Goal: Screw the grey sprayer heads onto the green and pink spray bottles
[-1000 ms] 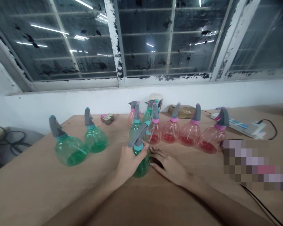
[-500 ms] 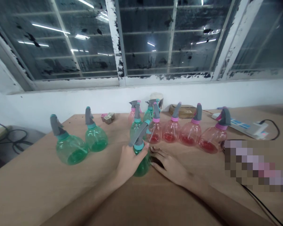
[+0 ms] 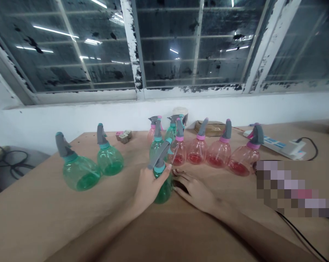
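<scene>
A green spray bottle with a grey trigger head stands in front of me. My left hand is wrapped around its neck and upper body, thumb on the near side. Just right of the bottle, my right hand lies low over the table with its fingers stretched toward it; I cannot tell whether the fingertips touch it. Behind the held bottle is another green spray bottle, partly hidden. Two more green spray bottles, a near one and a farther one, stand to the left.
Several pink spray bottles form a row at the right. Farther back are small blocks, a brown parcel and a round container. A white power strip with a cable lies right of the row, on the wooden table.
The view has shifted slightly, so everything sits a little farther left. My left hand keeps its grip on the green spray bottle, and my right hand stays beside it.
</scene>
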A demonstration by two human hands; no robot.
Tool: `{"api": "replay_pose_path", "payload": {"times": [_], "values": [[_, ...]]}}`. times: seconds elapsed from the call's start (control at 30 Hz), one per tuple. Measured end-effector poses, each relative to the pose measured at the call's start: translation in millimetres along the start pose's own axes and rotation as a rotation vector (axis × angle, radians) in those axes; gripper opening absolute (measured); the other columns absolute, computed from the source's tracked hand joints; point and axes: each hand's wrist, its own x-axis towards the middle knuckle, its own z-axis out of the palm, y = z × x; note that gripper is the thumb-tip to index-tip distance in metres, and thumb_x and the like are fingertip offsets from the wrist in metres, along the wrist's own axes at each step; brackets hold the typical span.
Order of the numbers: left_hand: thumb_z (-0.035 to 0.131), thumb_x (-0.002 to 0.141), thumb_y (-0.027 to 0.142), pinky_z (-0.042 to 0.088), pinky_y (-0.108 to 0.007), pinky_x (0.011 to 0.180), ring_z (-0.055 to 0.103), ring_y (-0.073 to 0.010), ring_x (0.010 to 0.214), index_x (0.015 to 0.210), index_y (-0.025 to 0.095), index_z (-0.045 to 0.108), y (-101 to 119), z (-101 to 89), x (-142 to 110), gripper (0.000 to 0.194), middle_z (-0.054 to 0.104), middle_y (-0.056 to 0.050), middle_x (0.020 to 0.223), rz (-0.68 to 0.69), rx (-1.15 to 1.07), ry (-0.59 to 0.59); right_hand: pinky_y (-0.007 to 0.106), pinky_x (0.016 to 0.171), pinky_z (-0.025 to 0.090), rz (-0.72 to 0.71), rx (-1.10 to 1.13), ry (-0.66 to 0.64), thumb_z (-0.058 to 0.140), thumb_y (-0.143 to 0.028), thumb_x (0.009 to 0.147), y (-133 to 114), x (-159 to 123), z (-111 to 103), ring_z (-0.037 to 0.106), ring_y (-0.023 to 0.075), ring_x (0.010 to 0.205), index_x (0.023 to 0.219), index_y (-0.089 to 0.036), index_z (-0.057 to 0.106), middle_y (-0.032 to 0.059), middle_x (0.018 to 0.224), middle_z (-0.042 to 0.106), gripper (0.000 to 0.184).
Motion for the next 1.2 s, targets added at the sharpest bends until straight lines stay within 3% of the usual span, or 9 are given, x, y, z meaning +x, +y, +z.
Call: {"api": "replay_pose_path", "payload": {"times": [0.47,0.7,0.97,1.1,1.2], "values": [[0.049,0.08,0.045,0.043,-0.034,0.081,0.061,-0.0223,0.091,0.092,0.021,0.061,5,-4.5,1,0.029,0.067,-0.003,0.094,-0.055,0.014,0.006,0.041,0.105,0.033,-0.005,0.016,-0.011,0.042,-0.034,0.088,0,0,0,0.04,0.0217,0.124,0.119,-0.017,0.053,0.01,0.127,0.052,0.037],[0.056,0.077,0.043,0.042,-0.036,0.085,0.057,-0.0212,0.095,0.11,0.023,0.047,10,-9.9,4,0.04,0.061,-0.004,0.101,-0.054,-0.08,0.052,0.041,0.105,0.032,0.003,0.022,-0.009,0.042,-0.035,0.088,0,1,0,0.04,0.0213,0.124,0.12,-0.017,0.052,0.0096,0.127,0.052,0.038],[0.062,0.074,0.037,0.041,-0.033,0.092,0.052,-0.0218,0.111,0.122,0.027,0.04,24,-22.0,15,0.054,0.053,-0.004,0.123,-0.054,-0.258,-0.099,0.041,0.105,0.031,0.004,0.027,-0.014,0.042,-0.035,0.088,2,1,3,0.04,0.0209,0.124,0.12,-0.018,0.052,0.0091,0.128,0.051,0.038],[0.058,0.075,0.032,0.043,-0.036,0.091,0.055,-0.0218,0.108,0.126,0.029,0.039,18,-20.4,18,0.054,0.057,-0.003,0.119,-0.054,-0.249,-0.185,0.042,0.104,0.032,-0.003,0.023,-0.004,0.043,-0.035,0.088,1,1,3,0.041,0.0214,0.123,0.119,-0.018,0.052,0.0092,0.127,0.052,0.037],[0.054,0.076,0.028,0.046,-0.038,0.087,0.06,-0.0211,0.096,0.12,0.026,0.048,12,-18.2,21,0.044,0.062,-0.004,0.108,-0.034,-0.199,-0.174,0.041,0.105,0.032,0.001,0.007,-0.015,0.043,-0.034,0.088,1,1,2,0.041,0.0212,0.123,0.12,-0.018,0.052,0.0093,0.127,0.052,0.037]]}}
